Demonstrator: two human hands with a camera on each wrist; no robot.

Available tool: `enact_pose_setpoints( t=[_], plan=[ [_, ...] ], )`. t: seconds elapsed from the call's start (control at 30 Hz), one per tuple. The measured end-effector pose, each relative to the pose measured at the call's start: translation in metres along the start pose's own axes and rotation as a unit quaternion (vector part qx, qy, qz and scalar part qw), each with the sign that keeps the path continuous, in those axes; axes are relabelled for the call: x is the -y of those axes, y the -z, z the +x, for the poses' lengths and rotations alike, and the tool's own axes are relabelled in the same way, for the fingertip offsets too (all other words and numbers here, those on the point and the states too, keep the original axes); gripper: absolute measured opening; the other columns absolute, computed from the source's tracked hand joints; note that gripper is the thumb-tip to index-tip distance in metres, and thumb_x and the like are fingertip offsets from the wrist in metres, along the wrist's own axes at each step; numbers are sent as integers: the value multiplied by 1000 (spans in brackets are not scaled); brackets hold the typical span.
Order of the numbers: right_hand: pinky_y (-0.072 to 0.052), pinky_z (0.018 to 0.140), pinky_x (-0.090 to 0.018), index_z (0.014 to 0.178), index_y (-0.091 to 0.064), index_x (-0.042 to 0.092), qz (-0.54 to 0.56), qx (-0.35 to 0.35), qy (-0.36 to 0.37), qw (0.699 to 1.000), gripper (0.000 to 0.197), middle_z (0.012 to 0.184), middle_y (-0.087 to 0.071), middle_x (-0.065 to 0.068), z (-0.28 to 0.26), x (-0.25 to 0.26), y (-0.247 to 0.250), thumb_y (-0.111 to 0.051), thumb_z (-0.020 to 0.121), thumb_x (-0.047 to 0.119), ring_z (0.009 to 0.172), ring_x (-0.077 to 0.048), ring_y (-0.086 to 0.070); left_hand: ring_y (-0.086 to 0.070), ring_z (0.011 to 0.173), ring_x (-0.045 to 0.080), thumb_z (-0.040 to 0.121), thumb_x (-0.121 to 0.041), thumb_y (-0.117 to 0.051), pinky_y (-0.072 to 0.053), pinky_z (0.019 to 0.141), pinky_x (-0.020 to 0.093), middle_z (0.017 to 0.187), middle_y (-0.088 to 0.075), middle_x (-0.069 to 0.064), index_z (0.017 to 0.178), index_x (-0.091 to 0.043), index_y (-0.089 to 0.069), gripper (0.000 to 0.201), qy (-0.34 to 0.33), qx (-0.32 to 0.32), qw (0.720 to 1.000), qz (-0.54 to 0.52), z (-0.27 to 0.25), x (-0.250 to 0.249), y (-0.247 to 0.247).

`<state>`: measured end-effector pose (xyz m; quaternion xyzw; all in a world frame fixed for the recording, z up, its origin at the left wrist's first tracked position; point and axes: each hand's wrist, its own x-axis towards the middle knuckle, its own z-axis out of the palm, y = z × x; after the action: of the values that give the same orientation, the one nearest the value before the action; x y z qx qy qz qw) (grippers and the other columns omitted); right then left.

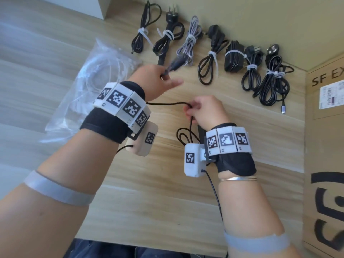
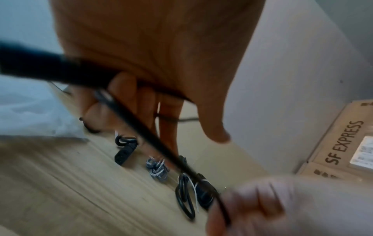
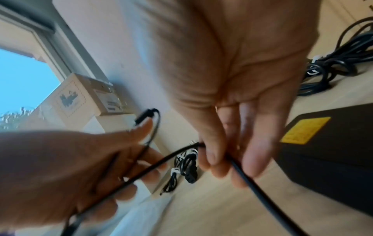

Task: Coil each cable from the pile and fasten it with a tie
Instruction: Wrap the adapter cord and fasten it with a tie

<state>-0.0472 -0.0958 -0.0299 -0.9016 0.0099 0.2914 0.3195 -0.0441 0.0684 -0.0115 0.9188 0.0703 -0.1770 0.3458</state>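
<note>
Stretching one thin black cable (image 1: 167,103) between left hand (image 1: 158,79) and right hand (image 1: 204,110), both grips pinching it, she leaves seven tied bundles (image 1: 210,58) along the tabletop's (image 1: 149,183) far edge.

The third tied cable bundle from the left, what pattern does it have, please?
Grey-and-white braided weave on the third bundle; clearest in the head view.

Home room: laminate floor (image 1: 37,53), shipping box (image 1: 325,127)

head: above, downward | wrists: close along palms | shared: cable (image 1: 167,103)
</note>
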Motion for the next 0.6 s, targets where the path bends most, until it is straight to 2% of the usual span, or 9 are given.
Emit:
enact_pose_setpoints(
  t=[0.07, 0.13, 0.23, 0.3, 0.37, 0.43, 0.47, 0.53, 0.6],
  plan=[
    [-57, 81, -36, 75, -61, 27, 64, -57, 38, 996, 22, 80, -70, -2, -1, 8, 5, -62, 86, 8, 80, -17, -69, -40, 56, 10, 84, -52, -53, -31, 52, 21, 64, -45, -2, 78, -13, -51, 40, 2, 74, 996, 50, -2, -3, -6],
    [-59, 73, -28, 84, -62, 21, 138, -97, 73, 983, 17, 83, -71, -4, -3, 17, 11, -61, 87, 4, 77, -14, -70, -43, 56, 6, 89, -42, -53, -33, 53, 19, 67, -53, -5, 83, -14, -57, 29, -2, 97, 995, 24, -4, -6, -13],
    [-58, 73, -26, 92, -61, 16, 187, -132, 92, 969, 14, 86, -70, -2, -2, 25, 13, -63, 85, 4, 77, -13, -70, -51, 55, 4, 97, -21, -39, -40, 58, 15, 63, -59, -5, 71, -18, -53, 30, 14, 70, 994, -77, -4, -8, -17],
    [-55, 79, -28, 97, -60, 19, 145, -116, 76, 980, 18, 89, -70, 2, 1, 24, 13, -68, 83, 14, 83, -12, -68, -52, 47, 8, 98, -17, -35, -42, 50, 16, 54, -51, -1, 67, -17, -46, 33, 39, 20, 984, -171, -2, -7, -16],
    [-48, 73, -18, 103, -62, 24, 77, -66, 50, 994, 20, 90, -67, 7, 2, 19, 10, -68, 83, 23, 86, -9, -63, -43, 42, 13, 97, -21, -38, -37, 44, 20, 53, -41, 0, 66, -17, -43, 32, 50, -26, 967, -248, -1, -6, -12],
    [-36, 62, -10, 101, -65, 26, 19, -41, 37, 998, 16, 89, -64, 8, 2, 13, 5, -65, 86, 25, 84, -8, -57, -38, 46, 15, 96, -30, -44, -39, 49, 25, 56, -40, -1, 66, -18, -43, 32, 37, -56, 959, -274, 0, -2, -9],
    [-34, 61, -11, 99, -67, 26, -1, -39, 34, 999, 12, 90, -65, 7, 1, 11, 3, -63, 87, 24, 85, -9, -57, -39, 48, 14, 93, -35, -49, -41, 53, 28, 57, -40, -2, 67, -19, -43, 31, 25, -70, 960, -270, 1, 0, -8],
    [-39, 68, -17, 91, -68, 24, -4, -48, 42, 998, 11, 88, -69, 7, 0, 10, 1, -59, 89, 18, 87, -11, -61, -41, 52, 12, 87, -41, -57, -43, 60, 30, 59, -41, -5, 69, -22, -45, 28, -2, -79, 966, -245, 2, 3, -7],
    [-45, 77, -21, 85, -67, 22, 38, -45, 64, 996, 12, 83, -72, 5, -1, 16, 1, -58, 89, 14, 85, -10, -66, -42, 54, 9, 82, -44, -63, -43, 61, 28, 60, -41, -7, 77, -22, -52, 25, -17, -61, 971, -231, 4, 3, -11]
  ],
)
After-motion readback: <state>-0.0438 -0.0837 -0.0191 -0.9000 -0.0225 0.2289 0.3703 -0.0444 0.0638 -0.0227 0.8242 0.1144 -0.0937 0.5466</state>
